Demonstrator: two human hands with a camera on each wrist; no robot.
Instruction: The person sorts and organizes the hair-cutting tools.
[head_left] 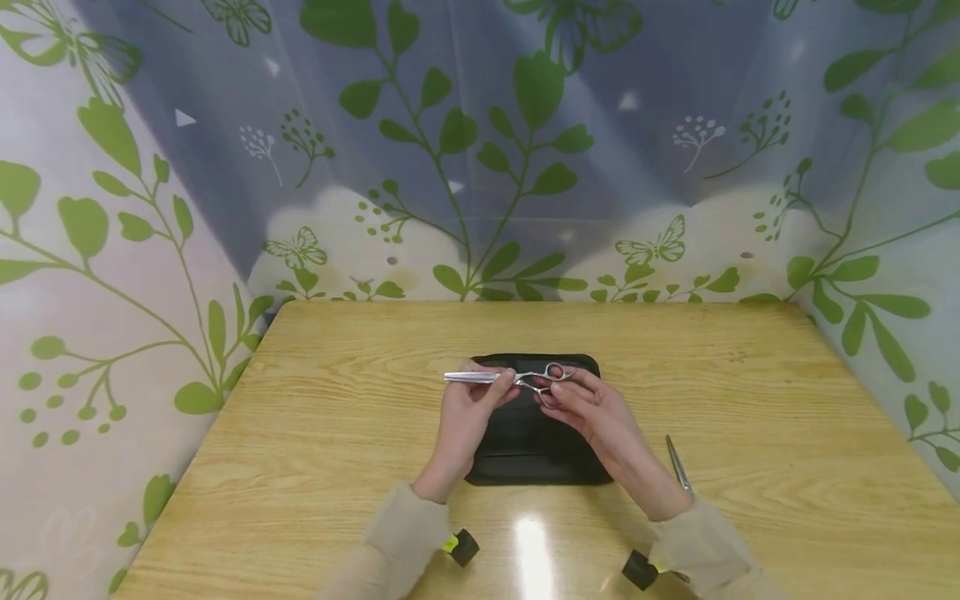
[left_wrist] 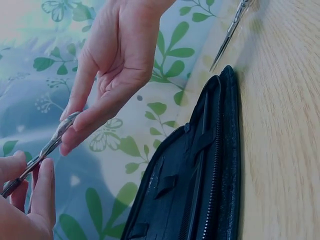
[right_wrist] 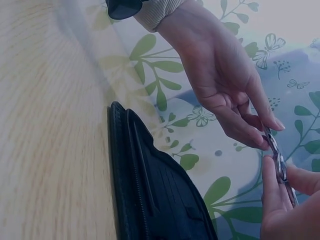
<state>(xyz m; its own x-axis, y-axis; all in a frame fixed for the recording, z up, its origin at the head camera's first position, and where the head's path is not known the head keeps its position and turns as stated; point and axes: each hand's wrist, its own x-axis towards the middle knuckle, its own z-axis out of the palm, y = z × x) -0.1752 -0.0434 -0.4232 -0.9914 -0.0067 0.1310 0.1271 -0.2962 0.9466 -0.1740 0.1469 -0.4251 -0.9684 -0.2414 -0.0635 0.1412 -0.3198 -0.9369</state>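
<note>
Head view: both hands [head_left: 465, 417] [head_left: 606, 417] pinch silver scissors [head_left: 471, 377] above a black case [head_left: 538, 468]

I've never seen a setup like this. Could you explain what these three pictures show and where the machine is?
There is no robot here: these are a person's own bare hands. The wide picture comes from a camera worn on the head, looking forward and down. The other two come from a camera on each wrist, so they look tilted.

The left hand grips a pair of silver scissors near the blades, while the right hand holds them by the finger loops. Beneath lies a black case, open, on a wooden table. To its right is another slim metal tool, partly hidden by the sleeve. Patterned cloth hangs behind.
</note>
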